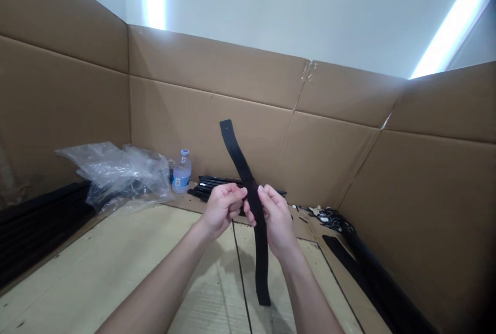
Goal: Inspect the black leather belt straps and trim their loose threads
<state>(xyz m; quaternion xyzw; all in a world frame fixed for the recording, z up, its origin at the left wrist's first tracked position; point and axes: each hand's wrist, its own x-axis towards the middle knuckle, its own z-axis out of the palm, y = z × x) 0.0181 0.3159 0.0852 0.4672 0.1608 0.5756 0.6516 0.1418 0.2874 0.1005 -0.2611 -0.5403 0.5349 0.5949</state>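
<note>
Head view: left hand (222, 210), right hand (278, 223) pinching black strap (261, 256); bottle label (180, 181) unreadable.

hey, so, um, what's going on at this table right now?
A person's left hand and right hand are pinching a black strip near its middle, over the pale tabletop. The strip bends slightly, one end pointing away. Farther back are crumpled clear plastic and a bottle.
</note>
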